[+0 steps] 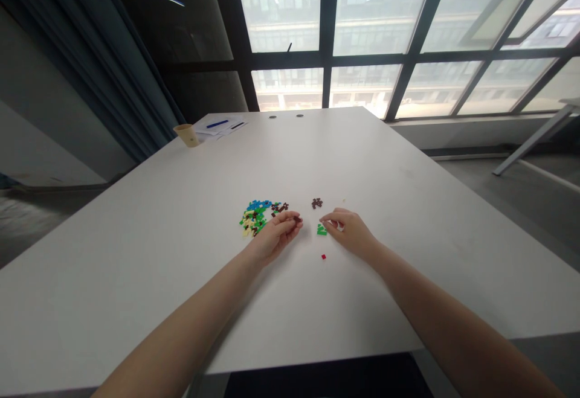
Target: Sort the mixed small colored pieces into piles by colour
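Both of my hands rest on a white table (pixel 181 253). My left hand (pixel 277 235) pinches a small dark brown brick (pixel 296 219) between thumb and fingers, right beside a pile of tiny bricks (pixel 257 215) in blue, green, yellow and brown. My right hand (pixel 350 229) has its fingertips on a small green brick piece (pixel 321 230) lying on the table, with something red and white showing under the fingers. A small cluster of brown bricks (pixel 316 203) lies just beyond the two hands. A single red brick (pixel 323 256) sits between my wrists.
A tan paper cup (pixel 187 134) and papers with a blue pen (pixel 218 124) lie at the table's far left corner. Large windows run behind the table, a dark curtain hangs at the left, and floor shows to the right.
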`<state>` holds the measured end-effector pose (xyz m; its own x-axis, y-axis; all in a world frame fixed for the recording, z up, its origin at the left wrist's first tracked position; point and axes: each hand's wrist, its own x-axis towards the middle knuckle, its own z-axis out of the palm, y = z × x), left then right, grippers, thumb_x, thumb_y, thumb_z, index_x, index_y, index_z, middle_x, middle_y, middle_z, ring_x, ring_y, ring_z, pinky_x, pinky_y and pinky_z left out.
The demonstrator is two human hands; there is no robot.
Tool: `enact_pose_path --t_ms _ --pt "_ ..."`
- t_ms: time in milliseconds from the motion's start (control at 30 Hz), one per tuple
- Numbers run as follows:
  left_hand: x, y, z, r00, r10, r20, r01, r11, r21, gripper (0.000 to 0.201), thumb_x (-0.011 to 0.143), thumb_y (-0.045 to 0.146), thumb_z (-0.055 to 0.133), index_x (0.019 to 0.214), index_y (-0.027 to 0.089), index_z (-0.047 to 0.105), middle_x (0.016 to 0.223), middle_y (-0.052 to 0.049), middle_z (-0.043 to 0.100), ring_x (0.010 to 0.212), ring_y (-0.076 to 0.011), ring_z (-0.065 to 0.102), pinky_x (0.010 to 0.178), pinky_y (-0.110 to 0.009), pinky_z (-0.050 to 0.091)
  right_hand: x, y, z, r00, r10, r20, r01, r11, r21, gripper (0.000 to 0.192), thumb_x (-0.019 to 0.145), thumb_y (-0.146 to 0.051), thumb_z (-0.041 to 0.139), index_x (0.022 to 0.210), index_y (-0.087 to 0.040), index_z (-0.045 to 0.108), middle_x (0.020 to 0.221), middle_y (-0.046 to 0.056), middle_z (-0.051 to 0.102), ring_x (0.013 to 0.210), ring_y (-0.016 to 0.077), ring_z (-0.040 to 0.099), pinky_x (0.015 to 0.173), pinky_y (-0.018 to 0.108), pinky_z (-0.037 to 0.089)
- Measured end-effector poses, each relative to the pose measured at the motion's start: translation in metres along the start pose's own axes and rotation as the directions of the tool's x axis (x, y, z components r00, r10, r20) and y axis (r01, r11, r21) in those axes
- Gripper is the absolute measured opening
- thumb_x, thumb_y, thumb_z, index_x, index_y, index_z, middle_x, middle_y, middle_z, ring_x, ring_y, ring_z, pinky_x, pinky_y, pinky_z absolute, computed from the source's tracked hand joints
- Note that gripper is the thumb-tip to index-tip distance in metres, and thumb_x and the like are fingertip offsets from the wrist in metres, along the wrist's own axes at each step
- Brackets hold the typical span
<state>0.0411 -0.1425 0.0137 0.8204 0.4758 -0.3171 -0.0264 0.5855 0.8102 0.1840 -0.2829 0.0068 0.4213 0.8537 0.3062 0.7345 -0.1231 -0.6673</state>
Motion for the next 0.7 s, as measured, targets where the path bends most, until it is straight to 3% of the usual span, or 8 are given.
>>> enact_pose_path --t_ms 200,300,367,433,500,533,633,700 --pt "0.001 -0.004 -0.002 0.998 0.041 0.04 -0.043 0.998 0.043 0.013 0.065 0.012 0.066 0.076 0.014 0.058 0.08 -0.001 0.062 0.073 -0.0064 0.058 0.072 -0.017 0.046 -0.003 -0.01 0.007 0.999 -0.043 0.03 0.042 0.998 0.043 0.019 0.077 -0.016 0.052 0.085 -0.018 0.069 0.066 0.001 0.056 0.061 0.0103 0.048 0.062 0.023 0.039" --pt "0.002 -0.006 -0.006 0.994 0.108 0.025 -0.111 0.956 0.271 0.012 0.067 0.017 0.062 0.078 0.016 0.057 0.083 -0.001 0.06 0.073 -0.0084 0.057 0.068 -0.02 0.045 -0.002 -0.007 0.01 0.999 -0.013 0.035 0.012 1.0 0.028 0.02 0.076 -0.014 0.051 0.086 -0.019 0.069 0.069 0.001 0.057 0.062 0.0101 0.048 0.063 0.023 0.039" --pt "0.003 -0.008 -0.007 0.972 0.23 0.048 -0.217 0.802 0.557 0.011 0.069 0.019 0.059 0.08 0.017 0.058 0.085 -0.002 0.059 0.074 -0.0108 0.055 0.066 -0.023 0.044 -0.001 -0.003 0.009 0.999 0.022 0.044 -0.021 1.0 -0.01 0.021 0.076 -0.014 0.05 0.086 -0.019 0.068 0.072 0.001 0.058 0.063 0.0101 0.049 0.064 0.023 0.039" --pt "0.002 -0.009 -0.007 0.932 0.32 0.171 -0.326 0.531 0.782 0.013 0.072 0.02 0.056 0.084 0.018 0.061 0.089 -0.004 0.058 0.078 -0.0138 0.054 0.069 -0.026 0.044 0.001 0.001 0.004 0.994 0.059 0.093 -0.053 0.996 -0.069 0.019 0.076 -0.015 0.05 0.082 -0.019 0.069 0.073 0.002 0.058 0.064 0.0104 0.049 0.065 0.023 0.038" --pt "-0.001 -0.011 -0.005 0.885 0.321 0.336 -0.432 0.298 0.851 0.017 0.075 0.02 0.052 0.087 0.02 0.063 0.092 -0.005 0.057 0.085 -0.0163 0.053 0.078 -0.03 0.043 0.001 0.002 -0.003 0.975 0.08 0.206 -0.056 0.991 -0.119 0.014 0.074 -0.018 0.055 0.075 -0.019 0.069 0.072 0.002 0.058 0.064 0.0108 0.049 0.064 0.023 0.038" --pt "-0.002 -0.012 -0.004 0.863 0.3 0.406 -0.478 0.226 0.849 0.018 0.076 0.02 0.05 0.088 0.02 0.063 0.092 -0.005 0.057 0.088 -0.017 0.053 0.082 -0.032 0.042 0.001 0.002 -0.007 0.959 0.084 0.272 -0.049 0.99 -0.132 0.011 0.072 -0.021 0.058 0.073 -0.02 0.069 0.071 0.001 0.058 0.064 0.011 0.049 0.063 0.023 0.037" --pt "-0.005 -0.015 -0.001 0.821 0.248 0.515 -0.554 0.129 0.822 0.02 0.077 0.018 0.048 0.09 0.02 0.063 0.093 -0.006 0.057 0.092 -0.0183 0.052 0.088 -0.034 0.04 -0.002 -0.001 -0.013 0.903 0.071 0.423 -0.016 0.991 -0.132 0.012 0.063 -0.025 0.067 0.074 -0.021 0.068 0.073 0.001 0.06 0.065 0.0123 0.051 0.06 0.023 0.036" --pt "-0.006 -0.016 0.0 0.813 0.225 0.537 -0.569 0.111 0.815 0.02 0.078 0.018 0.048 0.091 0.02 0.063 0.093 -0.006 0.057 0.092 -0.0187 0.052 0.087 -0.033 0.04 -0.004 -0.003 -0.013 0.893 0.057 0.446 0.002 0.991 -0.131 0.013 0.061 -0.024 0.068 0.073 -0.02 0.068 0.075 0.002 0.061 0.066 0.0135 0.052 0.061 0.024 0.037"
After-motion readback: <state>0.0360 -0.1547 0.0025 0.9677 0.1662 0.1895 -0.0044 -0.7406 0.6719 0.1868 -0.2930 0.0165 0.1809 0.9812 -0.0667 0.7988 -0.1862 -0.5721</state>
